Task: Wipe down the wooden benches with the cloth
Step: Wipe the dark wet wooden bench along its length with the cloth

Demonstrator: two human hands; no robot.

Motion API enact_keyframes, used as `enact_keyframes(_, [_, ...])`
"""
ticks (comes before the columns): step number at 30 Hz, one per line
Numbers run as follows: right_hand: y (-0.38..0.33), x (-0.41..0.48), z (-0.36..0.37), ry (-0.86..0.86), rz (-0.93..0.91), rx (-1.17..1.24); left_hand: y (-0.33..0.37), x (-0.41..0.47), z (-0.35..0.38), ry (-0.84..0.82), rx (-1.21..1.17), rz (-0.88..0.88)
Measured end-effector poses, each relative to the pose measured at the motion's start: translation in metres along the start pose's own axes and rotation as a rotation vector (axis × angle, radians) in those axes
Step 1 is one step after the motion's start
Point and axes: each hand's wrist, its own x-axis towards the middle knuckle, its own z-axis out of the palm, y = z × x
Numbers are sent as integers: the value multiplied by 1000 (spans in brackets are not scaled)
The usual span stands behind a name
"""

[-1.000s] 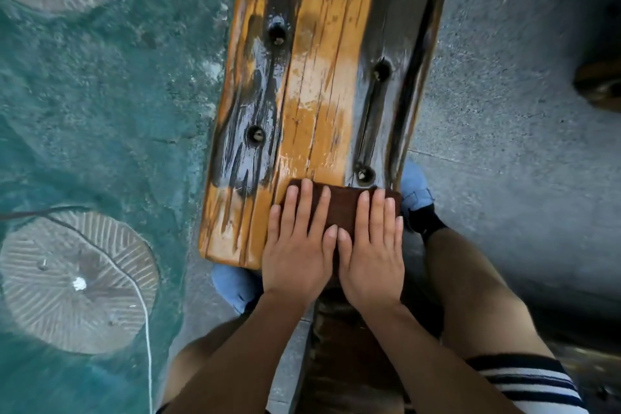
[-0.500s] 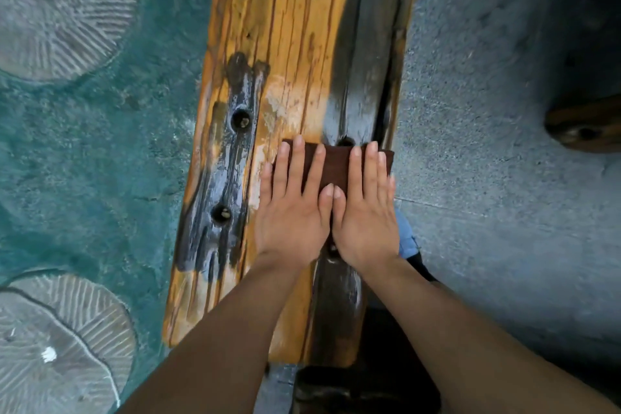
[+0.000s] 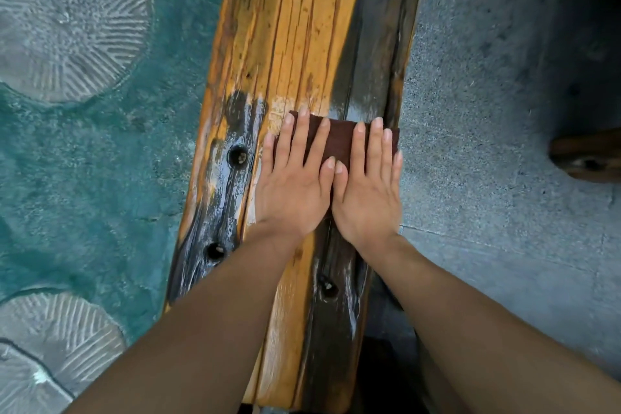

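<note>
A long wooden bench point(image 3: 295, 27) runs away from me, orange on the left, dark and wet along its right side, with several bolt holes. A folded dark brown cloth point(image 3: 341, 138) lies flat across the bench. My left hand point(image 3: 295, 185) and my right hand point(image 3: 368, 191) press down on it side by side, fingers straight and spread, thumbs touching. The palms cover the near half of the cloth; only its far edge shows past my fingertips.
Teal painted ground with round grey ribbed stepping discs point(image 3: 67, 20) lies left of the bench. Grey concrete point(image 3: 504, 111) lies to the right, where the end of another wooden piece point(image 3: 588, 158) juts in from the edge.
Both hands have pushed the cloth forward along the bench, away from its near end, leaving a wet dark trail behind. The legs and shoes seen earlier are out of view.
</note>
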Motion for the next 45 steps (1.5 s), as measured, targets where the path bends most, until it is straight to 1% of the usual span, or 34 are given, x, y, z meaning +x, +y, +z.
enact_keyframes(4, [-4,-11,2,-11,-31,-34,-5,-18,2,3,-28,-34])
enact_keyframes(8, [-21,-43,13,-25,-60,-49,-20,-56,6,-8,-40,-79])
enact_keyframes(12, [-38,-87,26,-76,-71,-99,-36,-104,13,-32,-29,-114])
enact_keyframes(21, [-78,-186,46,-223,-165,-192,-71,-227,33,-38,-6,-217])
enact_keyframes(25, [-92,-221,55,-249,-190,-195,-86,-270,44,-8,-13,-268])
enact_keyframes(28, [-108,-242,63,-237,-131,-213,-99,-289,48,47,3,-284])
enact_keyframes(31, [-122,-251,69,-224,-77,-225,-109,-297,48,52,-19,-270])
enact_keyframes(37, [-116,-246,76,-92,-96,-229,-113,-288,50,80,-47,-240])
enact_keyframes(41, [-114,-226,81,-42,-60,-220,-113,-261,50,76,-67,-210])
enact_keyframes(45, [-114,-182,73,5,-5,-154,-109,-210,34,54,-123,-172])
